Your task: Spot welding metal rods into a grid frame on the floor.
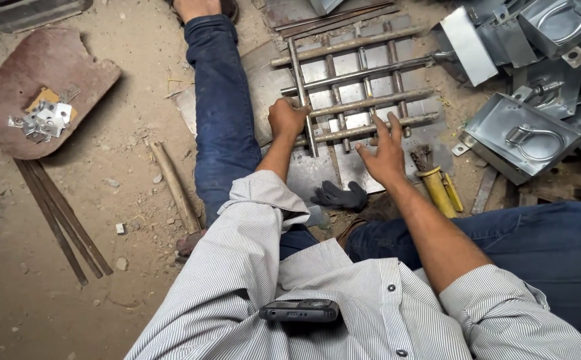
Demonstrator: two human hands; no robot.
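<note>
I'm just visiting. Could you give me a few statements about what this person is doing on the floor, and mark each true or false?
1. The left hand grips a bar of the metal grille. True.
2. The right hand holds a hammer. False: it rests open on the grille, fingers spread.
3. A dark glove lies below the grille. True.
4. The grille lies on a wooden table. False: it lies on a metal sheet on the dirt floor.

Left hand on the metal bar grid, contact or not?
Touching. The head view shows the left hand with fingers curled around the near left corner of the metal bar grid, no gap visible between them.
</note>
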